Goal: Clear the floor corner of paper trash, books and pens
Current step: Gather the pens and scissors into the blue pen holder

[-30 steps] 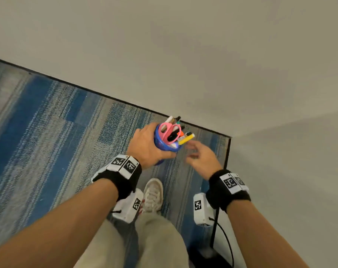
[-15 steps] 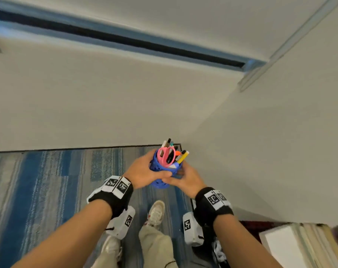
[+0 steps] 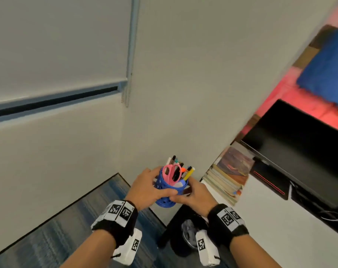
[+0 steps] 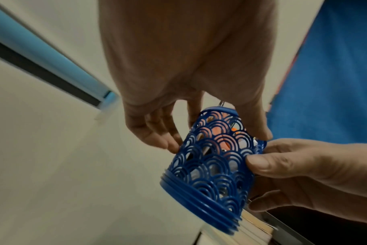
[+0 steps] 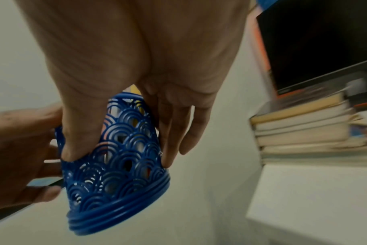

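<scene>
A blue lattice pen holder [image 3: 169, 192] stands upright in the air between my two hands, above the carpet corner. Pink scissors [image 3: 172, 174] and several pens [image 3: 189, 172] stick out of its top. My left hand [image 3: 146, 188] grips its left side, with the fingers [image 4: 157, 134] and thumb curled round the holder [image 4: 212, 159]. My right hand [image 3: 194, 196] grips the right side, thumb [image 5: 80, 132] on the lattice of the holder [image 5: 119, 159] and fingers behind it. A stack of books [image 3: 228, 175] lies on a white desk to the right.
The white desk [image 3: 260, 219] also carries a black monitor [image 3: 299, 144] behind the books [image 5: 302, 129]. A dark round object [image 3: 185, 231] sits on the floor under the desk edge. Blue striped carpet [image 3: 67, 238] meets grey walls at the corner.
My right hand, free a second ago, now grips the holder along with the left. Both hands have carried it up and to the right, and the desk with the books has come into view.
</scene>
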Demonstrator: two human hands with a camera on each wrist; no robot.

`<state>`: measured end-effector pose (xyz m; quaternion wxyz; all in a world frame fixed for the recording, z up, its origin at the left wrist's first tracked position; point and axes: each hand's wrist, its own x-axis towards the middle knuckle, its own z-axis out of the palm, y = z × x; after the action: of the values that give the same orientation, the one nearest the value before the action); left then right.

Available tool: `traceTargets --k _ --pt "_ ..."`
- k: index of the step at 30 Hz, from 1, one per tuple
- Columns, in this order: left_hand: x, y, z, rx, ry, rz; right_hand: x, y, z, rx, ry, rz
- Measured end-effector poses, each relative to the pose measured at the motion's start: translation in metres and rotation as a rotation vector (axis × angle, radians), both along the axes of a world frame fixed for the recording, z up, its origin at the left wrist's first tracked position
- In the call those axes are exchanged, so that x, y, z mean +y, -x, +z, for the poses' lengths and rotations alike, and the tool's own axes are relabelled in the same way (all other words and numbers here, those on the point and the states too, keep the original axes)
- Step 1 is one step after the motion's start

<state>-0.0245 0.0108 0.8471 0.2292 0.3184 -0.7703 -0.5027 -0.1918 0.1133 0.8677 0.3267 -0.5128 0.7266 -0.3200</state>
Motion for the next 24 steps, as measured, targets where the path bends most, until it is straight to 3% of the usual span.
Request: traceTargets --k 4,11,17,24 --pt "0.03 0.085 0.01 -0.083 0.064 -0.134 0.053 0.076 0.005 0.068 -0.008 -0.144" --pt "0.088 0.264 0.014 -0.042 0.023 -0.386 0.143 0.224 0.001 0.108 0.005 -0.375" --pt "0.124 0.405 -0.014 -0.156 0.013 -0.383 0.179 0.352 -0.022 0.19 -0.031 -0.454" --pt "0.135 0.476 -0.037 -0.215 -0.071 -0.293 0.167 0.425 -0.062 0.183 -0.106 -0.49"
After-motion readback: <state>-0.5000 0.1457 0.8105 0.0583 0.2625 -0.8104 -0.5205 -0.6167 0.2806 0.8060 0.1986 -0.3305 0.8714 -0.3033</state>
